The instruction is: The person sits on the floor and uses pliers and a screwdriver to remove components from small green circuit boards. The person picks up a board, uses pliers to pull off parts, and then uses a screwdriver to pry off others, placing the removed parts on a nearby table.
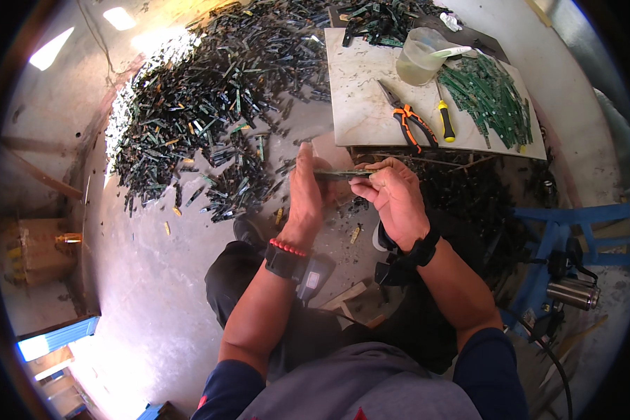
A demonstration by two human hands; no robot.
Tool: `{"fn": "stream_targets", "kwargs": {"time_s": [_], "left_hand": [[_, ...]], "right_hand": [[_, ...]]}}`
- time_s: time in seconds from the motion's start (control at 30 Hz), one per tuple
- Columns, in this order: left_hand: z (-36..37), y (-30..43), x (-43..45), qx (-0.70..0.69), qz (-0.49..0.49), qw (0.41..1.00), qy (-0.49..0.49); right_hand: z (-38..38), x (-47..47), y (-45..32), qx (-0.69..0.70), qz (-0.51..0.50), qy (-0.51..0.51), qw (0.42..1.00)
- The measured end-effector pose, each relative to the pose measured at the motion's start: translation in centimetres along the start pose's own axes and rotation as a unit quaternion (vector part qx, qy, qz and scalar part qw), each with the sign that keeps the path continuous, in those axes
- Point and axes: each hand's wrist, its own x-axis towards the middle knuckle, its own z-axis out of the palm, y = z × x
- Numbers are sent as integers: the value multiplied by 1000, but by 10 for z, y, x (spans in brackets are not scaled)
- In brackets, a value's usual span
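A thin, dark, narrow strip (pixel 341 174), perhaps a circuit board piece, spans between both hands above the floor. My left hand (pixel 308 186) grips its left end, fingers pointing up. At the right end, the thumb and fingertips of my right hand (pixel 391 194) pinch it. Beyond the hands, a pale board (pixel 362 121) carries pliers with orange and black handles (pixel 410 118), a yellow and black screwdriver (pixel 445 119), a heap of green circuit board strips (pixel 485 97) and a cloudy plastic cup (pixel 419 58) with a pale-handled tool across its rim.
A large heap of dark and green strips (pixel 199 105) covers the floor ahead and left. More dark pieces (pixel 467 194) lie below the board. A blue metal frame (pixel 551 247) with a steel cylinder (pixel 572 294) and black cable stands at right. A cardboard box (pixel 47 244) sits far left.
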Motion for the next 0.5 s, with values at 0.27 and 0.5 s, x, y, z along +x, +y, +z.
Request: {"fn": "stream_targets", "kwargs": {"time_s": [0.27, 0.5], "left_hand": [[-3, 6, 3, -89, -28, 993, 77], [4, 13, 8, -186, -60, 979, 62]], "right_hand": [[9, -2, 9, -52, 2, -14, 999], [21, -6, 14, -21, -24, 14, 999]]}}
